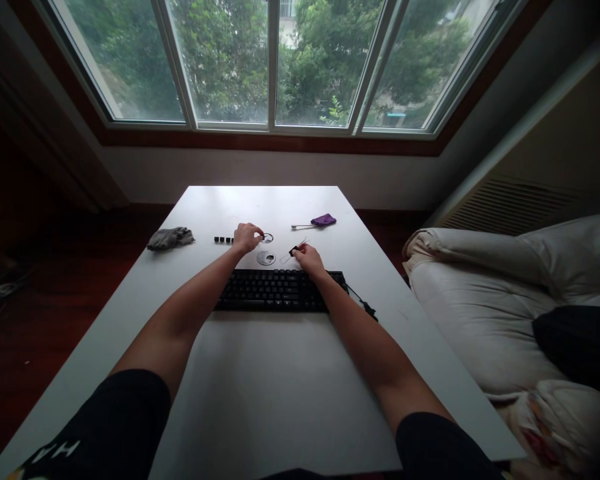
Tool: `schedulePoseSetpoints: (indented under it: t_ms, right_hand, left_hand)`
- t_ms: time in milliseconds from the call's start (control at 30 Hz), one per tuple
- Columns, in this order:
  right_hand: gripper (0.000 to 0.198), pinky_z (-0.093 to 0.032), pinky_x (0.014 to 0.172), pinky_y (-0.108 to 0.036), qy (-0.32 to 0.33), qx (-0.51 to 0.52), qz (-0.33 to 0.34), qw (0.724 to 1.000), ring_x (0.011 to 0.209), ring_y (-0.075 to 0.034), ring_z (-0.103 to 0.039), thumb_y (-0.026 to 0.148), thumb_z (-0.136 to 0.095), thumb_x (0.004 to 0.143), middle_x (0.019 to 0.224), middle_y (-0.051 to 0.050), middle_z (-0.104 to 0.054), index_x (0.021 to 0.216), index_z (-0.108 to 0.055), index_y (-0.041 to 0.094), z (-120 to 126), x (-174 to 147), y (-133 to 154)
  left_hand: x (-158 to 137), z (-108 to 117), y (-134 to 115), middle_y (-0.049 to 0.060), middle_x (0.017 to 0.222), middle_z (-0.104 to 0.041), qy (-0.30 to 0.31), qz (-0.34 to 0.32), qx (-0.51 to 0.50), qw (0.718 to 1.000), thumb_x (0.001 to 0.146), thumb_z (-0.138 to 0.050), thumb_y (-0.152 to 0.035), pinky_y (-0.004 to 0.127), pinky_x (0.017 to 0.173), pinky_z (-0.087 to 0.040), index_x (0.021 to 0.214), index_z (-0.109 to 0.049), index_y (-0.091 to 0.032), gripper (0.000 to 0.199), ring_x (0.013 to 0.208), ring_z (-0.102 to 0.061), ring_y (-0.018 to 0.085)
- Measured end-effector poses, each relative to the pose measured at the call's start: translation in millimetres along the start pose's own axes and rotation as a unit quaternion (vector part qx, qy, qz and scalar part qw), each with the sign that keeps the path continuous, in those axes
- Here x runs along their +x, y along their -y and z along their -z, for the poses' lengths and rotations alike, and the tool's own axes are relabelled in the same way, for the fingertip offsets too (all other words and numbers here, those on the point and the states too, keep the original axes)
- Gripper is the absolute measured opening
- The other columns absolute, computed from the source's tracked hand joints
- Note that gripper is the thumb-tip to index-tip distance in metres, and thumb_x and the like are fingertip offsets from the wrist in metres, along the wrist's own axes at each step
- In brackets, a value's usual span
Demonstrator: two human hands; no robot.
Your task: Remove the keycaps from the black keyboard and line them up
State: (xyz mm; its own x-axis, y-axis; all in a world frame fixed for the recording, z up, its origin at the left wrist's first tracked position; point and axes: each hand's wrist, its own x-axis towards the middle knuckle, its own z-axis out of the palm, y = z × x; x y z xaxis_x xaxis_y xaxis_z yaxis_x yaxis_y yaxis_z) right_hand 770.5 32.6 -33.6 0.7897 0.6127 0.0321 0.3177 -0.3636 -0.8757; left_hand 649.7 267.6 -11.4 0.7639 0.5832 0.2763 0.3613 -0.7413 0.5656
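A wire tool (pixel 294 251) is pinched by its black middle in the right hand (pixel 307 258), above the table just beyond the keyboard (pixel 270 291). Its long axis is slanted, one wire end pointed near-left, the other far-right. The far round dish (pixel 269 238) is reached by the left hand (pixel 247 236); whether anything is pinched there cannot be told. Small-part handling seems to be in hand; a light, steady grip would be called for. Black key caps (pixel 223 239) are lined up leftward.
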Motion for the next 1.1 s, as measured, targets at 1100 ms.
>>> schedulePoseSetpoints:
  t_ms: [1100]
  right_hand:
    - [0.024,-0.043,0.07,-0.028,0.005,-0.019,-0.004,1.0,0.076,-0.018,-0.063,0.044,-0.065,0.082,0.086,-0.002,-0.072,0.09,-0.065,0.022,-2,3,-4]
  left_hand:
    - [15,-10,13,0.003,0.127,-0.07,0.06,0.025,0.116,0.991,0.095,-0.057,-0.038,0.044,0.1,-0.044,0.109,-0.08,-0.032,0.027,0.122,-0.05,0.03]
